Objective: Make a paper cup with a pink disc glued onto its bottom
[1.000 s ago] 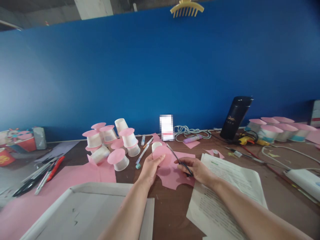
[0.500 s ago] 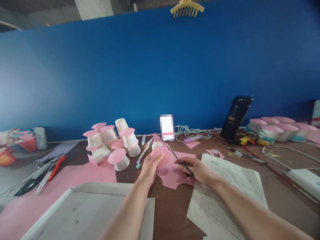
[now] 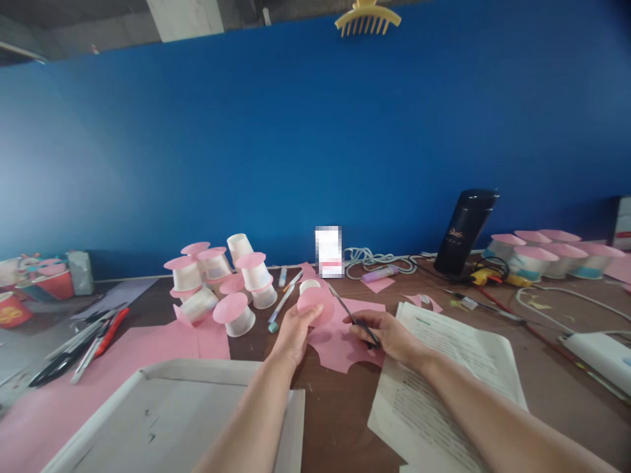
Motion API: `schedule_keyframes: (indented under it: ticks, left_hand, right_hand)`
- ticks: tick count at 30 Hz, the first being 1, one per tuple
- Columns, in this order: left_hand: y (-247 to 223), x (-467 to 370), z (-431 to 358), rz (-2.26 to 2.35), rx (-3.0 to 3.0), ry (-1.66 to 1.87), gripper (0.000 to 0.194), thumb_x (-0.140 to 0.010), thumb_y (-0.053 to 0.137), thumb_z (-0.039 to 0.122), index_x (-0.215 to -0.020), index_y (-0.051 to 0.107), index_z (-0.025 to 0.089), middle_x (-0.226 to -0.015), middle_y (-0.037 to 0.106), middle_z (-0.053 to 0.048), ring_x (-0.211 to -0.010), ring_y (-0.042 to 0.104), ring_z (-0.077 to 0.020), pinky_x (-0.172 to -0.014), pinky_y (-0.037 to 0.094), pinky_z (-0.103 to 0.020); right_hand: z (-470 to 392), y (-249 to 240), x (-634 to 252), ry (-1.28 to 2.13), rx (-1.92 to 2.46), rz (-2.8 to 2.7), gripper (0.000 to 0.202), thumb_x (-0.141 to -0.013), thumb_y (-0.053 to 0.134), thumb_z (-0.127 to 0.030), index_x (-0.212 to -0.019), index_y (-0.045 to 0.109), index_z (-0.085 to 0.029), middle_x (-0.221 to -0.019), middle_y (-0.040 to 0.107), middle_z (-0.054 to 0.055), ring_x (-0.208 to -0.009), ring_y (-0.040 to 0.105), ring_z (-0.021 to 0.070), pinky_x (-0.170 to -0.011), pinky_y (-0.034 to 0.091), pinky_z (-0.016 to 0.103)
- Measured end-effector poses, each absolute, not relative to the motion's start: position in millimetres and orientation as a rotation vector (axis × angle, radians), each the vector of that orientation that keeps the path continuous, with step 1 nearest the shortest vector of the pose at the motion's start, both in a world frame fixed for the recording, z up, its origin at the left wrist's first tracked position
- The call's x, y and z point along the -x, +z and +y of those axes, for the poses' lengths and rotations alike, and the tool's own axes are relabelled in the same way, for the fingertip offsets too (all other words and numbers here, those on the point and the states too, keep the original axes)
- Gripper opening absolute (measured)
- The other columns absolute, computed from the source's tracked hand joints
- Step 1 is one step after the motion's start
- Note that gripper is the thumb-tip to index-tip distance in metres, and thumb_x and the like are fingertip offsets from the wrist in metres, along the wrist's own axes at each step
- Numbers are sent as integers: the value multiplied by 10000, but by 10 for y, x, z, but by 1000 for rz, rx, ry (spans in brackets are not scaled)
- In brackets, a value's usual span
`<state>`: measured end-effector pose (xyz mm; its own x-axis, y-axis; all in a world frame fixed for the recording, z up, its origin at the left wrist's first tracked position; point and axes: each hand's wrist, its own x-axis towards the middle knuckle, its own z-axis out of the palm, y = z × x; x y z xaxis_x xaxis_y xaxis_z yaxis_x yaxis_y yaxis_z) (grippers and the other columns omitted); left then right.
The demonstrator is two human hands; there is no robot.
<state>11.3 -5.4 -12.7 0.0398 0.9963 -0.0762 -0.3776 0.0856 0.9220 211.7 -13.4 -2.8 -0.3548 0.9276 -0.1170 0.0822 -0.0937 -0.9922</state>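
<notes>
Now the left fingers (image 3: pixel 313 315) pinch a pink disc (image 3: pixel 312 301); the right fingers (image 3: pixel 373 317) grip scissors (image 3: pixel 373 339), blades slanting leftward from them, beside the disc.

The disc (image 3: pixel 315 306) and the notched sheet (image 3: pixel 340 348) are plain pink, and the scissors (image 3: pixel 367 332) have black handles. Near the brown desk's (image 3: pixel 330 427) far edge, pink rounds top white cups (image 3: pixel 183 277), and the flask (image 3: pixel 463 233) is black with a small pale logo. Rows of dark print line the white papers (image 3: pixel 456 341); the partition (image 3: pixel 276 144) is solid blue.
</notes>
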Motion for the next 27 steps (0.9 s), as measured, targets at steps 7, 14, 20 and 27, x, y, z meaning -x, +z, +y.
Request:
schedule_keyframes:
  ticks: [7, 14, 20, 27]
  left_hand:
    - [-148, -107, -51, 908, -839, 1297, 402, -662, 756, 330, -981, 691, 95, -797, 704, -111, -718, 656, -225, -621, 529, -321]
    - [-115, -121, -41, 921, -812, 1353, 361, -651, 767, 322, -924, 684, 100, -806, 708, -103, -751, 665, -227, -675, 526, -335]
    - [-62, -74, 23, 972, -717, 1704, 372, -608, 798, 303, -913, 682, 124, -897, 712, -90, -820, 658, -194, -780, 497, -322]
    - [-124, -50, 41, 1166, -785, 1703, 408, -623, 777, 374, -946, 683, 142, -864, 707, -83, -787, 652, -207, -729, 488, -330]
  right_hand:
    - [-129, -26, -2108, 1535, 1163, -1477, 533, -644, 749, -535, -968, 676, -117, -579, 537, -21, -496, 426, 69, -443, 332, 218]
    - [-123, -49, -2110, 1507, 1156, -1443, 538, -669, 732, -534, -1018, 654, -133, -616, 557, -13, -502, 444, 74, -446, 344, 219]
    - [-110, -83, -2139, 1159, 1137, -1506, 444, -670, 737, -500, -919, 526, -199, -593, 567, -44, -538, 532, 123, -493, 384, 240]
    - [-143, 21, -2199, 504, 1567, -1836, 330, -703, 683, -456, -664, 468, -210, -606, 579, -31, -566, 486, 122, -532, 303, 238]
